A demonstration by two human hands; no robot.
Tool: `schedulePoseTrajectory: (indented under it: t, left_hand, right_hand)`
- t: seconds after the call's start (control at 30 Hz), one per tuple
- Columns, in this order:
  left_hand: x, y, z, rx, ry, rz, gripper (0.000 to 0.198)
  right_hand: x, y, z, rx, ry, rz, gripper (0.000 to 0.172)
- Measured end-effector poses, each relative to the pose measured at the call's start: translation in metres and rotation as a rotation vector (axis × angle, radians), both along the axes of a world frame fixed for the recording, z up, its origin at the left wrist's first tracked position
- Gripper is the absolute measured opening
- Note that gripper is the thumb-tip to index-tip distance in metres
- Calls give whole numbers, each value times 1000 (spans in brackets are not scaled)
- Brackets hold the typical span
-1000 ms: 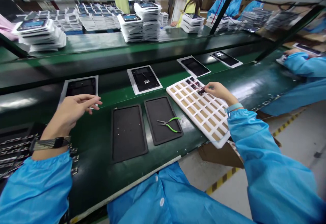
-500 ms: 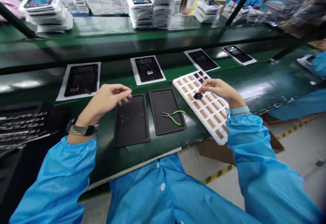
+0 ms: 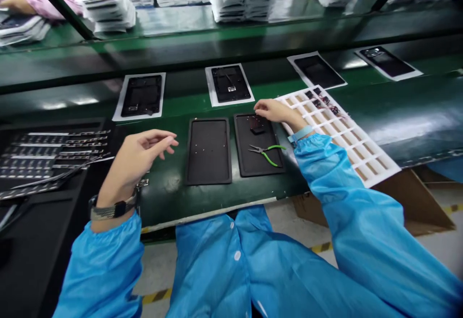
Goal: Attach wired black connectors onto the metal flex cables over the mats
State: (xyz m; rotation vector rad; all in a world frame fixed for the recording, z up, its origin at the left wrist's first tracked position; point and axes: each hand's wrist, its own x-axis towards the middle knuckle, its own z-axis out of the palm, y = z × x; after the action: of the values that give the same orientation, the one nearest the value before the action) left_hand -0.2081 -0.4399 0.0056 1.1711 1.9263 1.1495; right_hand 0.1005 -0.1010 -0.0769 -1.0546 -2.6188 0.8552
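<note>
Right grip (image 3: 272, 110) pinched, over a black tray (image 3: 249, 163) holding pliers (image 3: 259, 150)
A small black part (image 3: 258, 130) seems to hang from it; left grip (image 3: 142, 150) is loosely parted, bare; white tray (image 3: 356, 143) holds similar parts (image 3: 334, 110).

Electronics factory, green workbench (image 3: 168, 200), stacked device panels (image 3: 229, 0)
</note>
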Motion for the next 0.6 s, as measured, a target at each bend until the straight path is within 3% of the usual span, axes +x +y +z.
schedulePoseTrajectory:
  t: [0.1, 0.23, 0.37, 0.47, 0.53, 0.6]
  left_hand:
    - [0, -22, 1, -12, 7, 62, 27]
    - [6, -34, -7, 11, -32, 132, 24]
    - [13, -30, -23, 32, -72, 99, 25]
    - [15, -27, -33, 27, -103, 83, 25]
    - [15, -29, -37, 23, -127, 88, 25]
    - [11, -34, -40, 19, -154, 100, 26]
  right_hand:
    - [33, -14, 1, 114, 49, -94, 17]
    - [62, -55, -7, 68, -8, -108, 27]
    - [44, -90, -21, 214, -66, -103, 50]
    - [20, -97, -25, 268, -70, -151, 43]
    - [12, -94, -23, 177, -11, -192, 35]
    - [11, -87, -18, -61, 86, -177, 32]
